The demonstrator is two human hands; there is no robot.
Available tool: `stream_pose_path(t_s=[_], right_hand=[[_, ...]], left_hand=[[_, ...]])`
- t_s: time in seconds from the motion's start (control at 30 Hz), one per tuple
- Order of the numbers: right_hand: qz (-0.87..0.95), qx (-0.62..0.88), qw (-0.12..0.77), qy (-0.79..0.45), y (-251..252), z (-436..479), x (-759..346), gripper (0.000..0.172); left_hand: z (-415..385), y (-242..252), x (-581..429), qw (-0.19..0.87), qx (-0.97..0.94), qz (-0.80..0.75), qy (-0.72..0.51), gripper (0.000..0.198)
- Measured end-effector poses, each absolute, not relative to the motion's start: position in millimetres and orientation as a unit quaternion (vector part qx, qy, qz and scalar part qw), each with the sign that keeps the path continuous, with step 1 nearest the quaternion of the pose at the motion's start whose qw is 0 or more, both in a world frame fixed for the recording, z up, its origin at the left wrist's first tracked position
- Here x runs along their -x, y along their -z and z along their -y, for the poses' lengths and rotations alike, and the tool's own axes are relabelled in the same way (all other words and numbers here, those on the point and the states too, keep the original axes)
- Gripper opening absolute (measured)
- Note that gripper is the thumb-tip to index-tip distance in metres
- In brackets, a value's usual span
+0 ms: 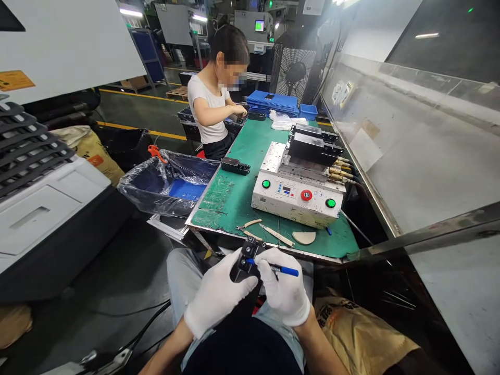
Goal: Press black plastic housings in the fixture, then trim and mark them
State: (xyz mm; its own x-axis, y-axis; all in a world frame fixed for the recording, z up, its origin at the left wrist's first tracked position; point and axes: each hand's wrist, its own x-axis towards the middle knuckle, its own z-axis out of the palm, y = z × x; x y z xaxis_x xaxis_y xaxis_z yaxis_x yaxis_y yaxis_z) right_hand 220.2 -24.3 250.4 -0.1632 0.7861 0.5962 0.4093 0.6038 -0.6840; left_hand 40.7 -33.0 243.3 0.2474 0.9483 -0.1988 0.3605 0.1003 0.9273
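Note:
Both of my hands wear white gloves and are over my lap, just in front of the table edge. My left hand [219, 294] is closed around a black plastic part [247, 252] with round metal inserts at its top end. In my right hand [284, 291] is a blue marker [287, 271], gripped between thumb and fingers, its tip end against the black part. The lower portion of the part is hidden by my hands. Just beyond lie a pair of nippers [250, 229], a trimming knife [276, 235] and a pale half-round piece [303, 238].
A white machine [299, 200] with green and red buttons stands on the green table [238, 200], black parts on top. Another black part [235, 166] lies near the left edge. A plastic-lined bin [144, 190] stands left. A co-worker [211, 109] sits beyond, handling something.

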Motion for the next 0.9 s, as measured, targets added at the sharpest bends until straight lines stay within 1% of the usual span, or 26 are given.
stream_pose_path(t_s=[0.1, 0.17, 0.23, 0.3, 0.4, 0.53, 0.6, 0.7, 0.77, 0.9], right_hand=[[0.698, 0.4, 0.547, -0.231, -242.3, 24.3, -230.0, 0.016], [0.659, 0.418, 0.576, -0.243, -234.7, 23.7, -239.8, 0.019], [0.631, 0.44, 0.59, -0.243, -227.9, 21.2, -253.3, 0.02], [0.628, 0.451, 0.594, -0.223, -224.4, 16.5, -272.0, 0.018], [0.639, 0.466, 0.594, -0.144, -228.0, 5.9, -311.5, 0.014], [0.58, 0.55, 0.601, -0.027, -240.2, -10.8, -375.2, 0.009], [0.529, 0.61, 0.591, -0.008, -242.3, -21.1, -402.4, 0.012], [0.463, 0.671, 0.579, 0.001, -233.0, -42.3, -430.9, 0.023], [0.445, 0.689, 0.572, 0.022, -220.0, -59.0, -442.5, 0.026], [0.438, 0.729, 0.526, 0.023, -194.9, -85.7, -453.8, 0.02]], left_hand=[[14.9, -238.1, -34.4, 0.476, -0.618, -0.564, -0.271, 0.054], [-18.0, -232.2, -23.6, 0.403, -0.651, -0.596, -0.241, 0.058], [-70.3, -222.3, -8.8, 0.294, -0.711, -0.615, -0.172, 0.06], [-135.8, -208.4, 6.0, 0.181, -0.776, -0.602, -0.051, 0.06], [-233.4, -186.1, 19.5, 0.134, -0.793, -0.594, -0.001, 0.07], [-319.5, -166.4, 17.8, 0.065, -0.824, -0.563, 0.011, 0.068], [-343.0, -161.9, 14.1, 0.029, -0.838, -0.544, 0.015, 0.064], [-365.1, -157.9, 9.2, -0.039, -0.85, -0.525, 0.008, 0.045], [-374.1, -155.9, 5.0, -0.074, -0.85, -0.521, 0.003, 0.042], [-382.7, -159.0, -7.7, -0.091, -0.831, -0.548, -0.008, 0.039]])
